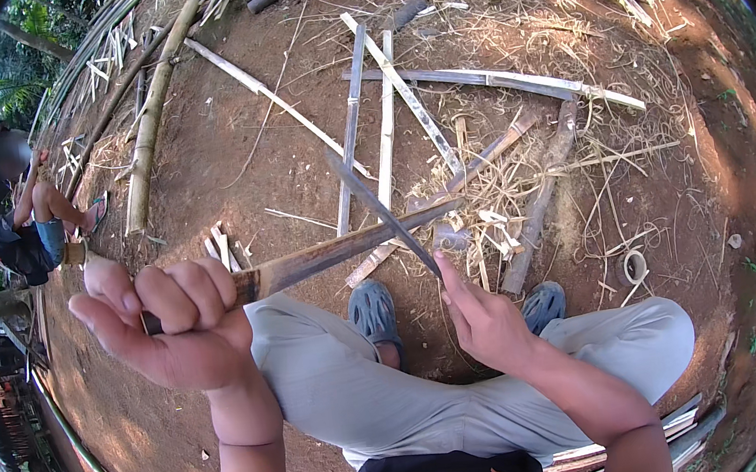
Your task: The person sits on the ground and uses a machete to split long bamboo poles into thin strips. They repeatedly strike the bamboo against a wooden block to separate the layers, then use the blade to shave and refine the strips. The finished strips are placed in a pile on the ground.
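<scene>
My left hand [183,321] is closed round the dark handle of a long machete [342,252], raised above my left knee. Its blade stretches to the right across the front of my lap. In my right hand [487,317] is the near end of a slim dark bar, perhaps a file [379,207], with the fingers lying along it. The bar slants up and left, crossing the blade near its outer end; whether they touch I cannot tell. Below them, pale shavings [495,189] and a split bamboo strip [499,146] lie on the ground.
Several split bamboo strips [388,122] lie crossed on the brown soil ahead. A short log [548,196] and a roll of tape [632,268] are to the right. At the left, a long bamboo pole [152,122] lies near a seated person [27,222]. My sandals [373,312] stand below the blade.
</scene>
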Available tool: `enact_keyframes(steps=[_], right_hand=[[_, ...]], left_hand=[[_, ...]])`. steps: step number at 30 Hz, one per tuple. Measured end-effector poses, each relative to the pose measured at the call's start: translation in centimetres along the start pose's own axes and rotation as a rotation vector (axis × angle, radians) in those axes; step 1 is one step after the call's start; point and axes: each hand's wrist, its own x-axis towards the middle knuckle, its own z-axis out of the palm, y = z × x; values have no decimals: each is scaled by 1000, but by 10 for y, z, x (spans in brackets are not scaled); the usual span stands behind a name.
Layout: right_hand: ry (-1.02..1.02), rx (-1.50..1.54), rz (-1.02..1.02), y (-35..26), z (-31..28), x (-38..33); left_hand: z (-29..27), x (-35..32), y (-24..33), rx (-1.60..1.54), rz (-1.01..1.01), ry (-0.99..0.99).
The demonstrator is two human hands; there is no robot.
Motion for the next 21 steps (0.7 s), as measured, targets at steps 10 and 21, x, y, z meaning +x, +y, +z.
enact_keyframes(steps=[10, 21], right_hand=[[-167, -196, 241, 52, 3, -18], [-136, -182, 243, 56, 17, -26]], left_hand=[[1, 7, -7, -14, -37, -166], [-13, 20, -10, -84, -53, -239]])
